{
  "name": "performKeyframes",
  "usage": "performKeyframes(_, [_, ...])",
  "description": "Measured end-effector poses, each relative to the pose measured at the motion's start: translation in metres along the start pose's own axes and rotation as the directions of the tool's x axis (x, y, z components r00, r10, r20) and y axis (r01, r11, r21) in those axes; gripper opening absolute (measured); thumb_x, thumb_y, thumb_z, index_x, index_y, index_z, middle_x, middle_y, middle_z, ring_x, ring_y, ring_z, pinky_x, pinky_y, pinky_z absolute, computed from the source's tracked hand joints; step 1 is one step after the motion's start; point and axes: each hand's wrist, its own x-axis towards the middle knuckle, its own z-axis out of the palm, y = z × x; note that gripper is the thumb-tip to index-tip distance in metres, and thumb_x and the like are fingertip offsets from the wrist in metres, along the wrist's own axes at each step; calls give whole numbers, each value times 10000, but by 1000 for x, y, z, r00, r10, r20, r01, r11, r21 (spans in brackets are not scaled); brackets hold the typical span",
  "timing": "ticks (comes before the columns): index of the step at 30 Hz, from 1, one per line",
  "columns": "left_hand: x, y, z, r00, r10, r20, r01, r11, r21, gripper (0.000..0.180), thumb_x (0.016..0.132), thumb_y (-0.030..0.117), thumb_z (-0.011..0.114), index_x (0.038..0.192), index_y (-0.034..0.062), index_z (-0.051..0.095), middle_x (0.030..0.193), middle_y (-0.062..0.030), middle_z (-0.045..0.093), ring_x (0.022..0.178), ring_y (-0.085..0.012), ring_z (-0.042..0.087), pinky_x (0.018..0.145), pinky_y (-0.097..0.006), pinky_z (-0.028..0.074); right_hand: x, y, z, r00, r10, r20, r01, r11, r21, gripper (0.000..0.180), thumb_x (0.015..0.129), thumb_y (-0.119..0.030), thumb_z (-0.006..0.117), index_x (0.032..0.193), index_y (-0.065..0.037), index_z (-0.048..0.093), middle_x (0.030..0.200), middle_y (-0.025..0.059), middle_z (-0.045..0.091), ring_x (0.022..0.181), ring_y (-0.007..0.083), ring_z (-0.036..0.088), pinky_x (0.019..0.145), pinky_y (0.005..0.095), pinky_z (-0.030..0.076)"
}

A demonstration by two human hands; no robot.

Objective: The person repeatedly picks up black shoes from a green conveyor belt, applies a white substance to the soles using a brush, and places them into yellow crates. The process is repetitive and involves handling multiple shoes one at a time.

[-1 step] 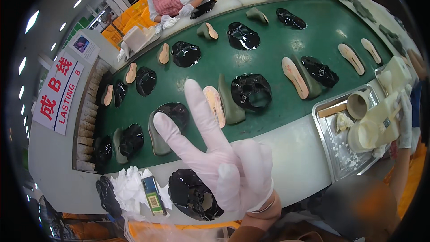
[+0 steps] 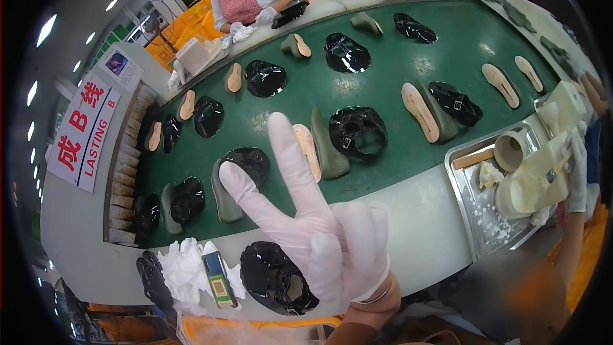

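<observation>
My left hand, in a white glove, is held up over the near edge of the bench with nothing in it. Its index and middle fingers stretch out in a V; the other fingers and the thumb are folded. Partly behind it on the pale ledge lies a glossy black shoe upper. Beyond the fingertips, on the green work surface, are a black upper with a buckle, a green shoe last and a pale insole. My right hand is out of view.
White cloths and a phone lie on the near ledge. At right are a metal tray with tubs and a co-worker's gloved hand. Across the bench, another person holds a black upper. More uppers and lasts are spread around.
</observation>
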Motion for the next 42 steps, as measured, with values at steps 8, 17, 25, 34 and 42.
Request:
performKeyframes(8, [10,-2,20,987,-34,-154,21,996,-88,842,804,516,456,1363,283,-129,1410,-141,-204,402,-84,472,363,-190,374,4,-1,-9,996,83,23,-83,996,8,287,885,-219,493,1132,-75,461,1018,-26,491,930,50,494,823,197,423])
performKeyframes(17, [11,-13,14,960,-89,-266,27,974,-225,890,791,549,443,1369,182,-126,1418,-148,-174,470,-68,498,355,-183,368,-13,-14,32,983,48,-180,-51,999,-16,204,880,-237,502,1022,-92,521,849,-73,512,728,-15,514,612,111,449])
performKeyframes(25, [1,-11,10,991,-103,-88,87,980,-177,783,814,49,429,1365,202,-105,1442,-120,-80,417,-67,417,386,-168,361,-1,3,13,996,49,-71,-49,999,8,210,879,-227,502,1044,-99,520,874,-75,523,742,-21,516,608,106,449])
performKeyframes(34, [9,-6,26,956,-122,-268,78,982,-171,916,713,-106,383,1353,338,-101,1437,-144,-101,399,-65,381,382,-182,327,-9,-9,30,988,15,-152,-26,997,-68,137,881,-232,496,944,-112,516,779,-97,481,636,-48,464,511,71,383])
performKeyframes(42, [1,-3,29,998,10,-67,11,951,310,1027,634,-184,373,1351,362,-119,1424,-163,-151,423,-112,435,386,-201,340,-9,-12,34,996,-1,-90,-3,999,-52,109,885,-225,489,901,-118,505,732,-97,455,585,-53,432,447,76,327])
